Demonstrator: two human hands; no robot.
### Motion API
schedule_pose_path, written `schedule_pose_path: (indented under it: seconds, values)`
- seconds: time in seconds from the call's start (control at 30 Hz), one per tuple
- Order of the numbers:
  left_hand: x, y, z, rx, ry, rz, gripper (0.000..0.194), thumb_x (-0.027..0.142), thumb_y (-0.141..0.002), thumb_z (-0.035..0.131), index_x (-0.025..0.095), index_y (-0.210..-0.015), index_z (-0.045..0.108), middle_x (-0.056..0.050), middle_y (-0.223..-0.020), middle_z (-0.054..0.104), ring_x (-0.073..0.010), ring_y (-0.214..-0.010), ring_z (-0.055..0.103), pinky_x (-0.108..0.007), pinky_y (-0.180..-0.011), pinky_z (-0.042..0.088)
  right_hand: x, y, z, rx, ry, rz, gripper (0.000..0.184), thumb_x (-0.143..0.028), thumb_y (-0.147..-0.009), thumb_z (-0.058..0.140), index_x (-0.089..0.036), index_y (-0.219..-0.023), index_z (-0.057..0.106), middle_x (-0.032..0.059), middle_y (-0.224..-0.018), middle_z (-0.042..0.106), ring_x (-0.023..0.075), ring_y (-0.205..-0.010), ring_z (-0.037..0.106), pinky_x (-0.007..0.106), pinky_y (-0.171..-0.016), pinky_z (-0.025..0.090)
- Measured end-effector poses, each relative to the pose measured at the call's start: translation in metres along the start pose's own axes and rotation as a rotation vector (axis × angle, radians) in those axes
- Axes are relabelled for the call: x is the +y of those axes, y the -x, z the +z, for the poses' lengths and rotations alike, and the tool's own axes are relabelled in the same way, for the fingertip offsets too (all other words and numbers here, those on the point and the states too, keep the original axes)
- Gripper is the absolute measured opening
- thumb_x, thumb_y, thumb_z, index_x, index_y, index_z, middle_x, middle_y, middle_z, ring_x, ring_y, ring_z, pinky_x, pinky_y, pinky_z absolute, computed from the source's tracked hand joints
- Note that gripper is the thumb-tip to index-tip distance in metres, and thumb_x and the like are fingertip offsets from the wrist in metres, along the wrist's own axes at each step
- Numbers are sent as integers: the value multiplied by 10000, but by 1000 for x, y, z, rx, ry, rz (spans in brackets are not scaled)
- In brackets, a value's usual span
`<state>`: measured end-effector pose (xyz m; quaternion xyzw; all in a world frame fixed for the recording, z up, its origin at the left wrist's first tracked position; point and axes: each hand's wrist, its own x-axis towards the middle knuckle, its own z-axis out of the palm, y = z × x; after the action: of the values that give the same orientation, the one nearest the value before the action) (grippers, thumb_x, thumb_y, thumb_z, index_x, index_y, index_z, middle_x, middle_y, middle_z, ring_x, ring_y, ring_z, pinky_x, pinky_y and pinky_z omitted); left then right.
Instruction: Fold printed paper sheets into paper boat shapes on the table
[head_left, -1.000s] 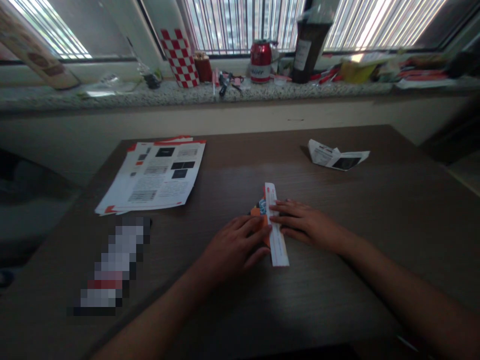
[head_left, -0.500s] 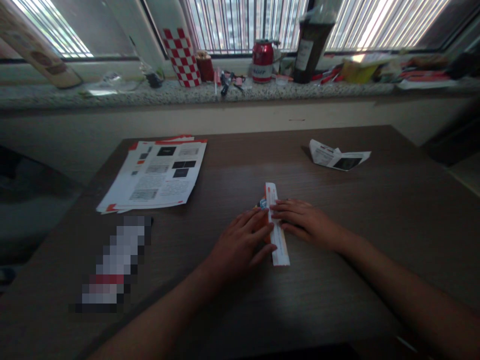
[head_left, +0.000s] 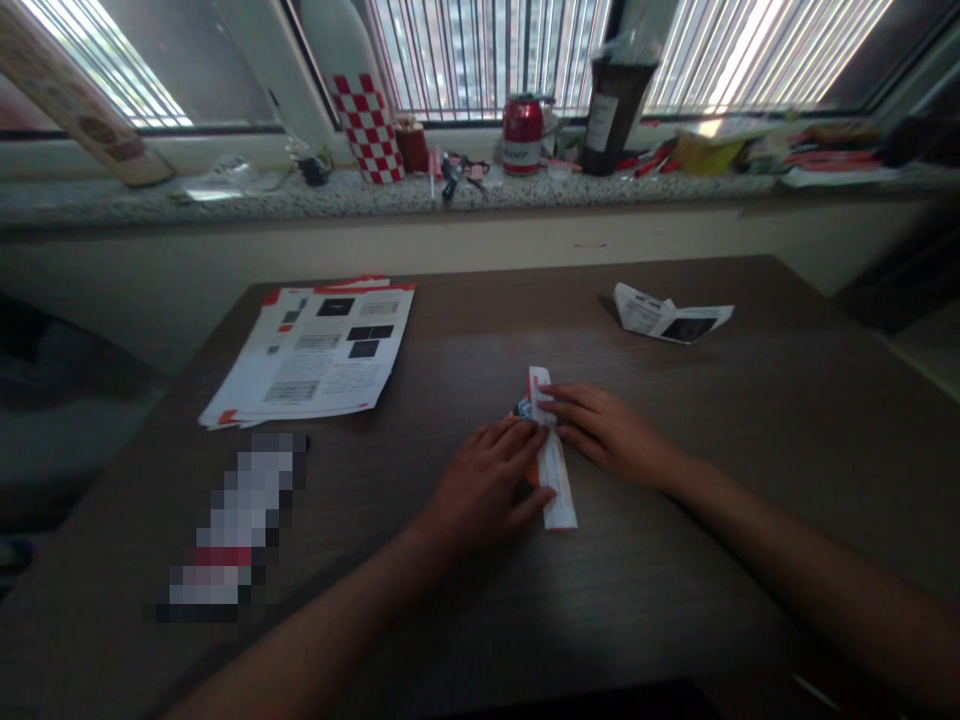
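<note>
A person's two bare hands are meeting over a narrow, folded white paper strip (head_left: 556, 490) lying near the middle of a dark wood-grain table (head_left: 675, 590). The left hand (head_left: 487, 485) is resting palm down along the strip's left side, its fingertips touching the paper and its thumb standing apart from the fingers, nearer the strip's lower end. The right hand (head_left: 611, 435) is reaching in from the opposite side, fingers extended and slightly spread, tips lying on the upper half of the strip; whether its hidden thumb is pinching the paper cannot be told. Orange and blue printing is showing at the strip's left edge, partly covered by the left hand.

Toward the table's far left corner, a stack of printed sheets (head_left: 322, 350) is lying with its red edges fanned out, and a pixelated oblong object (head_left: 240, 520) is sitting just below it. A creased, printed piece of paper (head_left: 671, 315) is standing partly unfolded at the far right. Beyond, a speckled stone windowsill (head_left: 300, 205) is holding a red-and-white checkered container (head_left: 367, 130), a red can (head_left: 522, 135) and a tall dark cup (head_left: 615, 115) in front of a barred window.
</note>
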<state>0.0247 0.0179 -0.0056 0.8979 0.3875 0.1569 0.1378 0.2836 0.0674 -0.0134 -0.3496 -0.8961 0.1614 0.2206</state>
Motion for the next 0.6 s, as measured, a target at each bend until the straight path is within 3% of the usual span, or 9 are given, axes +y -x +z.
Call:
schedule_pose_path:
  seconds: [0.17, 0.27, 0.43, 0.6]
  values:
    - [-1, -2, -3, -27, -9, 0, 672, 496, -978, 656, 227, -1563, 462, -131, -1605, 490, -351, -1442, 481, -541, -1193, 388, 7, -6, 1, 1, 68, 36, 515, -351, -1092, 504, -304, -1601, 439, 102, -1650, 457, 286, -1500, 460, 577, -1216, 402]
    - [-2, -4, -6, -44, -21, -4, 669, 501, -964, 667, 223, -1545, 487, -138, -1643, 441, -353, -1460, 464, -544, -1189, 392, 9, -9, 3, -11, 96, 44, 501, -364, -1095, 492, -291, -1589, 460, 101, -1642, 470, 292, -1501, 460, 577, -1207, 407]
    - [0, -10, -6, -42, -27, -31, 588, 547, -991, 623, 215, -1472, 558, -134, -1610, 485, -359, -1430, 491, -551, -1167, 407, 8, -12, 6, -2, 107, 75, 467, -376, -1084, 513, -314, -1547, 512, 84, -1609, 518, 291, -1473, 493, 574, -1175, 429]
    - [2, -11, -1, -15, -23, -55, 696, 534, -973, 658, 224, -1562, 452, -134, -1599, 499, -356, -1414, 497, -555, -1170, 395, 5, -13, 8, 19, 108, 89, 444, -369, -1080, 521, -310, -1519, 528, 78, -1586, 546, 295, -1454, 509, 578, -1148, 441]
